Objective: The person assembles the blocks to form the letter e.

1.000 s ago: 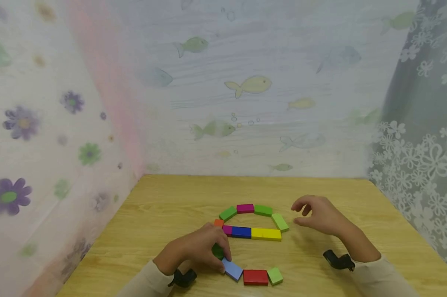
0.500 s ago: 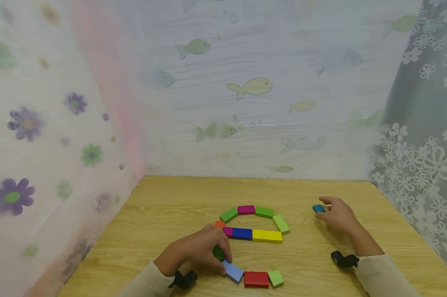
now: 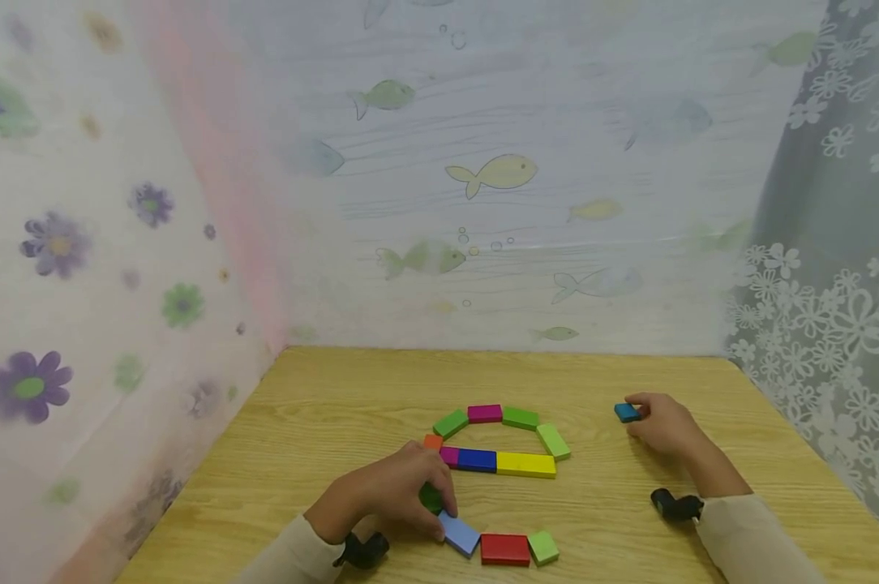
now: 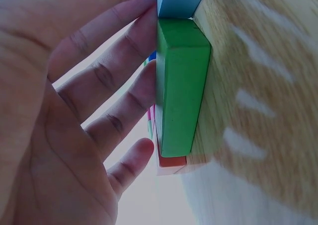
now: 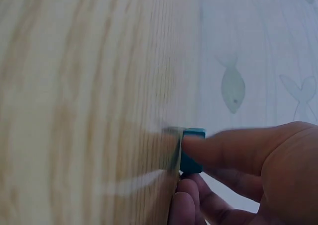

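Note:
My left hand (image 3: 403, 487) stays at the left side of the block layout, its thumb and index finger pinching the end of a light blue block (image 3: 460, 534). Under its arch lies a green block (image 4: 184, 91), with the other fingers loosely extended beside it in the left wrist view. Out on the right of the wooden table (image 3: 337, 389), my right hand (image 3: 666, 426) holds a small teal-blue block (image 3: 626, 413) by thumb and fingers. In the right wrist view, the thumb covers part of this block (image 5: 193, 160), close to the tabletop.
An arc of green (image 3: 450, 423), magenta (image 3: 485, 414) and lime blocks (image 3: 553, 441) stands above a row with dark blue (image 3: 477, 460) and yellow blocks (image 3: 525, 465). An orange block (image 3: 432, 443) sits beside it. Nearer lie a red block (image 3: 504, 549) and a lime block (image 3: 543, 547).
My right hand has moved right, away from the arc, and its fingers have closed on the teal-blue block. The left hand has kept its place.

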A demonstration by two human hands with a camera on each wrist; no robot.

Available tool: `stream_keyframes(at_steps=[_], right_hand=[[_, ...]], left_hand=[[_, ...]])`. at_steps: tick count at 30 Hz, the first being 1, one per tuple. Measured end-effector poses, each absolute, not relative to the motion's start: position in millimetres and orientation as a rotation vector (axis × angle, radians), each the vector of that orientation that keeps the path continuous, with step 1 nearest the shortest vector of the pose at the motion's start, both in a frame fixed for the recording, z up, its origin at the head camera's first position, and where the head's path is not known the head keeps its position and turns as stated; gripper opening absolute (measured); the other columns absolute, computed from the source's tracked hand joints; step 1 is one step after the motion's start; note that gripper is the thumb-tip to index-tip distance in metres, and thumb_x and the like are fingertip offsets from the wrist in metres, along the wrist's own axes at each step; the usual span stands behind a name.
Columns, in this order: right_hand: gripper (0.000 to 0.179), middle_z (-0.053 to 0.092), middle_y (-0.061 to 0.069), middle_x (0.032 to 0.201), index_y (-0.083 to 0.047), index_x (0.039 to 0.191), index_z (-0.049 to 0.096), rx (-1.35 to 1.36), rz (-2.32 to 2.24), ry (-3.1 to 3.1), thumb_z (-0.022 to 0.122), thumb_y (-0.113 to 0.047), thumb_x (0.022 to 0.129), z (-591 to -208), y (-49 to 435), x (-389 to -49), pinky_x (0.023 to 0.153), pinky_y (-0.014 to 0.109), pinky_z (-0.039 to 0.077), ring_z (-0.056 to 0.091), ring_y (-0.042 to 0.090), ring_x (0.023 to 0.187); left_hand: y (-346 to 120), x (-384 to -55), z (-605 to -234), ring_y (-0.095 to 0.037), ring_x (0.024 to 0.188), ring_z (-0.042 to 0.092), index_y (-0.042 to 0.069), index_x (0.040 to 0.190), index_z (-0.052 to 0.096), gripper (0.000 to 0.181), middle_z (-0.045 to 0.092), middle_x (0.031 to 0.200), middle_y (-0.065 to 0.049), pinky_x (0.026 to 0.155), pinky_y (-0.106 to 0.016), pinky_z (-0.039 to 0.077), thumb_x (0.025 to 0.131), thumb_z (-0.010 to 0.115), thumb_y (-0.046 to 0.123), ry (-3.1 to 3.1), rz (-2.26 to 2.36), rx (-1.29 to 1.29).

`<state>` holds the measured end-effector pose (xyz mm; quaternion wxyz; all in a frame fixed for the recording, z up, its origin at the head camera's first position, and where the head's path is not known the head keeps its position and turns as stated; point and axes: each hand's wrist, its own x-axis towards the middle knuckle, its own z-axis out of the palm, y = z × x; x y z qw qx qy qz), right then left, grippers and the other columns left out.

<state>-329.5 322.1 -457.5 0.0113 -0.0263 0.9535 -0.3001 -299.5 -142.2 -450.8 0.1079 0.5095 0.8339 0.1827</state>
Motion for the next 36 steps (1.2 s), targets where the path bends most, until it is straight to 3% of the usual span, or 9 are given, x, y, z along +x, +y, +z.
stream_keyframes(at_steps=[5, 17, 36], right_hand=[[0.049, 0.065, 0.028, 0.118, 0.012, 0.138, 0.056, -0.083, -0.900, 3.018, 0.066, -0.008, 0.094, -457.9, 324.7, -331.1, 0.087, 0.055, 0.053, 0.062, 0.045, 0.109], [0.043, 0.066, 0.027, 0.114, 0.012, 0.131, 0.060, -0.061, -0.850, 3.023, 0.067, -0.015, 0.098, -453.4, 325.2, -334.6, 0.084, 0.052, 0.054, 0.063, 0.042, 0.104], [0.049, 0.071, 0.022, 0.111, 0.012, 0.129, 0.063, -0.011, -1.002, 2.983, 0.071, -0.024, 0.097, -447.9, 318.7, -321.1, 0.077, 0.042, 0.058, 0.068, 0.030, 0.095]], left_hand=[[-141.5, -299.2, -451.1, 0.009, 0.103, 0.055, 0.038, 0.099, 0.080, 0.020, 0.066, 0.099, 0.030, 0.094, -0.027, 0.035, 0.082, 0.087, 0.044, 2.459, 0.534, 1.501], [-140.8, -298.7, -450.7, 0.010, 0.102, 0.055, 0.039, 0.099, 0.080, 0.021, 0.066, 0.098, 0.031, 0.094, -0.027, 0.034, 0.080, 0.088, 0.044, 2.472, 0.531, 1.502], [-139.8, -296.5, -451.0, 0.011, 0.099, 0.057, 0.038, 0.097, 0.080, 0.018, 0.067, 0.097, 0.030, 0.093, -0.028, 0.034, 0.082, 0.088, 0.043, 2.463, 0.541, 1.513]])
